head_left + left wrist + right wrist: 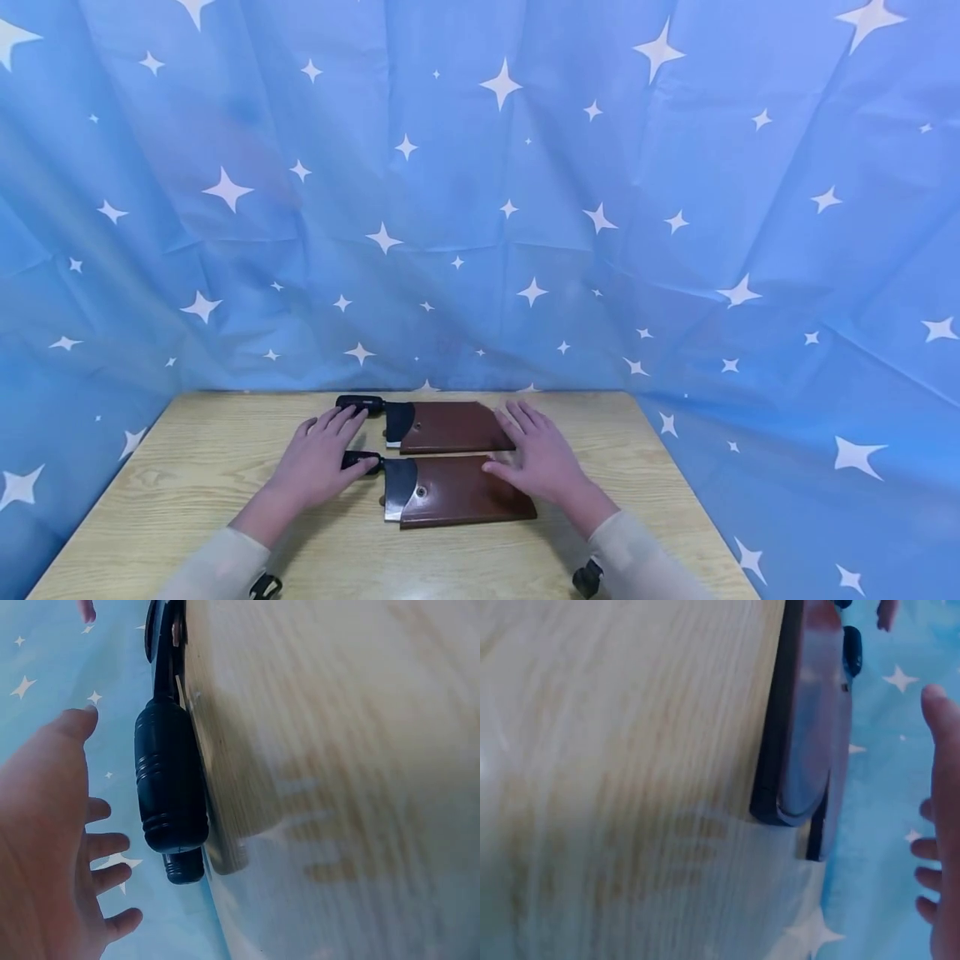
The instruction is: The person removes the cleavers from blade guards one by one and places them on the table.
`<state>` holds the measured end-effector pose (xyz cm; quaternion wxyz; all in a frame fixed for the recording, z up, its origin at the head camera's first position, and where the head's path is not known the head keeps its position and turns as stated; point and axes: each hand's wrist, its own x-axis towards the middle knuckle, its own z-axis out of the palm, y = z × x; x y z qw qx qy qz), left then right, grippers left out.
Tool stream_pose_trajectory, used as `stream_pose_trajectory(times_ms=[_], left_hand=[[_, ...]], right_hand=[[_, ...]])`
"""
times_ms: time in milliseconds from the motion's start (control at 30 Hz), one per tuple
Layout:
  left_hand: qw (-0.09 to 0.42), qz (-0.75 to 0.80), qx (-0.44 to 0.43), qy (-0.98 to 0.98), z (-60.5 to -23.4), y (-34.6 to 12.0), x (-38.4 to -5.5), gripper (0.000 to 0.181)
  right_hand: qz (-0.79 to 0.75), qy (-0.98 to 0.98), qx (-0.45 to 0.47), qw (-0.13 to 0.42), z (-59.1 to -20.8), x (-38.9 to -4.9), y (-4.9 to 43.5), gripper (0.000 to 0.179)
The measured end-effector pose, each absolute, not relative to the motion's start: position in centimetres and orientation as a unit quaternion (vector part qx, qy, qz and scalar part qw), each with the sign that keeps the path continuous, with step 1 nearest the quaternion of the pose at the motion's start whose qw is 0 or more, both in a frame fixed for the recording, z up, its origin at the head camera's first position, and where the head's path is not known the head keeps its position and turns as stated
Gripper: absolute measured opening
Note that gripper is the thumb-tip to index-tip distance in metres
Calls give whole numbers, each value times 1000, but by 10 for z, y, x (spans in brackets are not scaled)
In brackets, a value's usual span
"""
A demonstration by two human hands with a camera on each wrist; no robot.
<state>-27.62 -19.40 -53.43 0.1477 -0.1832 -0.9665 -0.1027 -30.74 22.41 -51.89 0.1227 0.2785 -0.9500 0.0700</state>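
Observation:
Two cleavers with black handles lie flat, one behind the other, their blades in brown sheaths. The far cleaver (457, 427) and the near cleaver (468, 492) both have handles to the left. My left hand (315, 458) hovers over the handles with fingers spread; in the left wrist view a gap shows between that hand (45, 840) and the near handle (171, 776). Above the right ends of the sheaths is my right hand (543, 458), fingers extended. The right wrist view shows this hand (946, 817) apart from the near sheath (806, 742). Neither hand holds anything.
The cleavers lie toward the back of a light wooden table (450, 571). A blue curtain (465, 192) with white stars hangs behind the table and along its sides. Dark straps (587, 577) sit at both wrists.

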Motion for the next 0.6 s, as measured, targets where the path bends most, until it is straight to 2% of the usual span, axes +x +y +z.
stream_pose_trajectory(times_ms=[267, 600], left_hand=[[133, -105, -196, -966, -536, -191, -275, 77], [100, -153, -212, -960, -544, -191, -280, 70]], right_hand=[[142, -949, 274, 59, -525, -296, 216, 97], [174, -938, 298, 31, -529, -288, 204, 90]])
